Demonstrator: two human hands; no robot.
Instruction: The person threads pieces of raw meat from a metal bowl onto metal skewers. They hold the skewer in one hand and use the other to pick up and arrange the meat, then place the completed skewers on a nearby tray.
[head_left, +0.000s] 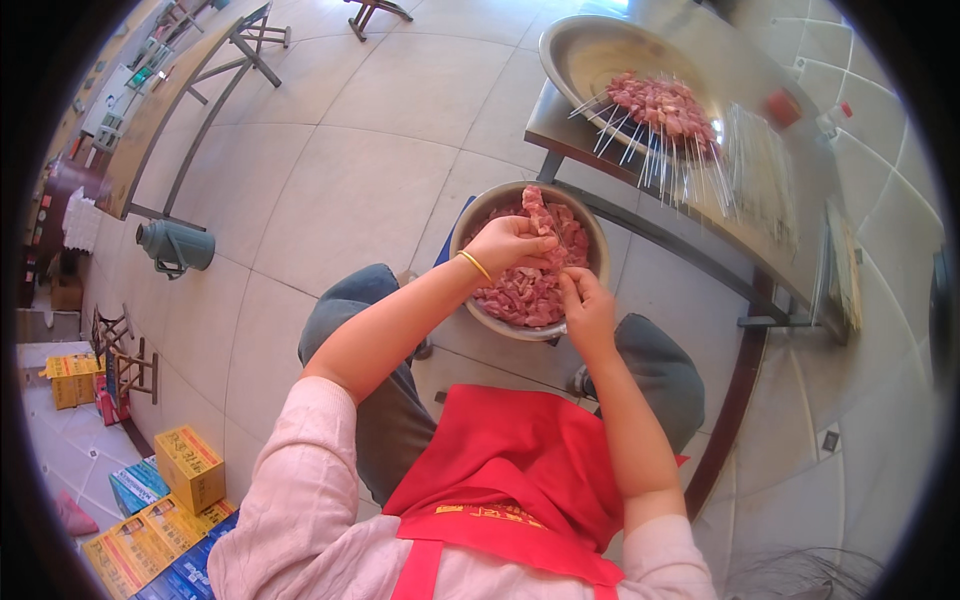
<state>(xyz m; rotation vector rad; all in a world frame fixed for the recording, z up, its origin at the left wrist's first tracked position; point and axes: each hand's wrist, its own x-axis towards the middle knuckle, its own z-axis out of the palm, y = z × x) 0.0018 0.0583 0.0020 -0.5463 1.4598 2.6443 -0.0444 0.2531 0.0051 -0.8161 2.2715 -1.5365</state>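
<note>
A round metal basin (481, 210) full of raw meat pieces (525, 300) stands between my knees. Above it, my left hand (514, 244) pinches a strip of raw meat (534, 202) threaded on a thin skewer. Close by on the right, my right hand (589, 304) has its thumb and forefinger closed at the skewer's lower end, near the basin's rim; the fingers partly hide the skewer there. On the metal table at the upper right, a larger metal bowl (577, 56) holds a heap of skewered meat (660, 109), with the bare skewer ends sticking out over the rim.
Loose skewers (761, 169) lie on the metal table (795, 247), with another bundle (846, 262) near its end. A red-capped bottle (834, 118) is beyond. At left are a thermos flask (178, 244), a wooden table (161, 97), a folding stool (135, 371) and cardboard boxes (191, 465).
</note>
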